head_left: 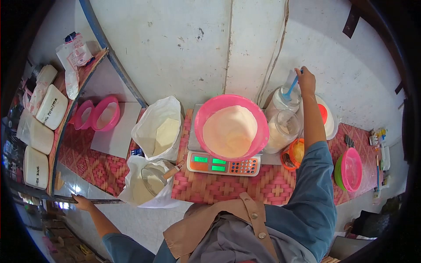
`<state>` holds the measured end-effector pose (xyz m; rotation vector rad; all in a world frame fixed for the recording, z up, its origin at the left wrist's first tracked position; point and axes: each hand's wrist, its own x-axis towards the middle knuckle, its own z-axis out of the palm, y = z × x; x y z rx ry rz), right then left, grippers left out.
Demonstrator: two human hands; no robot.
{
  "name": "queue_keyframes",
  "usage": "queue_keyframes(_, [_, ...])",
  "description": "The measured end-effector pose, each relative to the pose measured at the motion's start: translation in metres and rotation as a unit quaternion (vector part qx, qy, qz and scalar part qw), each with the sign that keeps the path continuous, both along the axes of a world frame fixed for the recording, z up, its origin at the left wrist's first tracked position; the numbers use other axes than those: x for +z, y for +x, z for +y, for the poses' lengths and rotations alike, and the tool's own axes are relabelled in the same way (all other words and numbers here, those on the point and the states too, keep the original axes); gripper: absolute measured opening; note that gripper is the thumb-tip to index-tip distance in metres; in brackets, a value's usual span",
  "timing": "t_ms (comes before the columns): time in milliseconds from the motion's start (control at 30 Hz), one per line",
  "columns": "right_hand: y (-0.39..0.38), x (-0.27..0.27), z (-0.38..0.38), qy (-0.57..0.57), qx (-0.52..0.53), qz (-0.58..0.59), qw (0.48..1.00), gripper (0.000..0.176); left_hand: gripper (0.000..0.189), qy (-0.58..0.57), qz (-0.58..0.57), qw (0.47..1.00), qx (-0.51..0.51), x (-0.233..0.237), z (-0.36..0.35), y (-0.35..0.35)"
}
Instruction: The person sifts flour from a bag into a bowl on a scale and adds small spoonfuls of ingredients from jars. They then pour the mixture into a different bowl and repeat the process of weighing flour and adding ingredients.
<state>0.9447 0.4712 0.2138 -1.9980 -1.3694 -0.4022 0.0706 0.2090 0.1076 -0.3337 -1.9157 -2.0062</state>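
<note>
My right hand [306,80] is closed on the handle of a blue plastic spoon [289,92], whose lower end is at the mouth of a clear jar [280,101]. In front of it stands a second clear jar [285,127] with pale contents. Off to the left, my left hand [82,203] holds a dark metal rail [105,201] at the foot of the shelf; its fingertips are small in view. Between my hands a pink basin [199,127] of pale flour-like powder [230,129] sits on a digital scale [223,164] with lit green displays.
Two open white sacks hold pale powder, the rear sack [149,127] and the front sack [133,184], with a wooden-handled sieve [153,179] in the front one. Labelled white tubs [36,168] line the left shelf. An orange-lidded jar [289,158] and pink bowl [351,168] stand right.
</note>
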Motion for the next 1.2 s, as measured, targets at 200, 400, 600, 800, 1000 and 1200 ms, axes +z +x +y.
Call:
queue_keyframes(200, [-0.035,0.021,-0.014,0.029,0.074,0.089,0.993,0.027,0.034,0.001,-0.013,1.0,-0.023,-0.01,-0.003,-0.02])
queue_keyframes(400, [-0.028,0.006,-0.053,0.181,0.106,0.159,0.965,0.023,0.034,-0.026,-0.027,0.999,-0.001,0.01,-0.001,0.012])
queue_keyframes(600, [0.015,-0.011,-0.09,0.242,0.063,0.356,0.901,0.025,0.037,-0.033,-0.022,0.999,0.003,0.006,-0.002,0.006])
queue_keyframes(800, [-0.013,0.004,-0.127,0.301,0.094,0.347,0.883,0.026,0.042,-0.07,-0.039,0.997,-0.006,-0.012,-0.006,-0.025])
queue_keyframes(1000, [-0.101,-0.013,-0.189,0.172,0.084,0.369,0.91,0.028,0.034,0.005,0.057,0.998,0.014,0.012,0.003,0.022])
queue_keyframes(1200, [-0.152,-0.089,-0.258,0.026,0.369,0.041,0.928,0.022,0.035,-0.045,0.064,0.997,0.017,0.004,-0.001,0.009])
